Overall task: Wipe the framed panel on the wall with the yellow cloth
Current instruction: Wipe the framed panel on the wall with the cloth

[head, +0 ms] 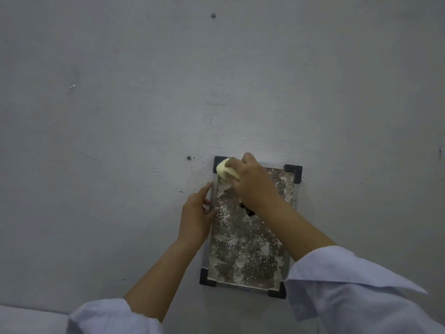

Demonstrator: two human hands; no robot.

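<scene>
A framed panel [243,251] hangs on the grey wall, with black corner brackets and a dark surface blotched with white powdery residue. My right hand [255,184] holds a bunched yellow cloth [225,171] pressed against the panel's upper left corner. My left hand [196,216] rests against the panel's left edge, fingers around the rim, thumb on the front face. My right forearm crosses and hides part of the panel's right side.
The grey wall [120,116] carries small screws [212,15] above and another screw [188,157] left of the panel. White specks dot the wall above the frame. A pale surface [24,319] shows at the bottom left corner.
</scene>
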